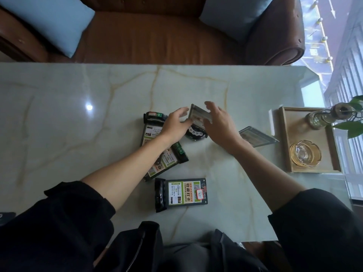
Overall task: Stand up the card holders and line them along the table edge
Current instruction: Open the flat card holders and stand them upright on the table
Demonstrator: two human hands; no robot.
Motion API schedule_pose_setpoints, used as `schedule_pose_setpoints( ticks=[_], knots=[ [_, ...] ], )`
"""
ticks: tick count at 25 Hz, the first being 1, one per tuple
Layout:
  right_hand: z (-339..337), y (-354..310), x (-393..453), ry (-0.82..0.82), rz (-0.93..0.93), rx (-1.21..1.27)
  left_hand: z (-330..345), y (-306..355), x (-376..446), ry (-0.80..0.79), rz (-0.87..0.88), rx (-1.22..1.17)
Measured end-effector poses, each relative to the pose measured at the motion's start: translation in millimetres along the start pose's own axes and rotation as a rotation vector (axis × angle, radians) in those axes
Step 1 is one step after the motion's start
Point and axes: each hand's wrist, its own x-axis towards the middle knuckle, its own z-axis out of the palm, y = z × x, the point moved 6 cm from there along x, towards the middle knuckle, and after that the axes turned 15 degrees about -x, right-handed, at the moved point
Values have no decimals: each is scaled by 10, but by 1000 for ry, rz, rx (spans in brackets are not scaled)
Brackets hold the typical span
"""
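Observation:
Several black card holders with green printed cards are on the pale marble table [78, 114]. Both hands grip one card holder [197, 114] at mid-table, its black base on the table and its panel tilted: my left hand [174, 125] is on its left edge and my right hand [220, 124] on its right edge. One holder [150, 128] lies flat under my left wrist, another [169, 160] lies flat below my forearm, and a third [181, 194] lies flat near me. One more holder [257, 137] stands to the right, beside the tray.
A wooden tray [286, 138] at the table's right end holds a glass ashtray [305, 153] and a glass vase [322, 116] with green leaves. A brown leather sofa [157, 36] with blue cushions lies beyond the far edge. A window is to the right.

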Motion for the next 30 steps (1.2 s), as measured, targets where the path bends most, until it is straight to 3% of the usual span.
schedule_pose_setpoints(
  ticks=[4, 8, 12, 15, 18, 22, 24, 27, 30],
  knots=[
    [67, 15, -529, 226, 54, -82, -37, -372, -372, -3, -96, 77],
    [276, 52, -926, 245, 136, 109, 52, -956, -760, -161, -177, 177],
    [122, 180, -796, 280, 267, 192, 91, -1159, -894, -197, -179, 270],
    [160, 174, -842, 239, 298, 186, 230, -1213, -961, -313, -177, 424],
    [485, 274, -1255, 153, 468, 262, 338, -1335, -1001, -377, -194, 573],
    [1367, 417, -2202, -376, 944, 500, 406, -1531, -1050, -404, -195, 701],
    [1694, 375, -2547, -487, 1094, 734, 419, -1571, -1049, -386, -154, 762],
    [1885, 230, -2685, -445, 1210, 1163, 401, -1637, -1013, -356, -143, 768],
    [1776, 243, -2568, -339, 1179, 1275, 372, -1589, -973, -342, -165, 652]
  ],
)
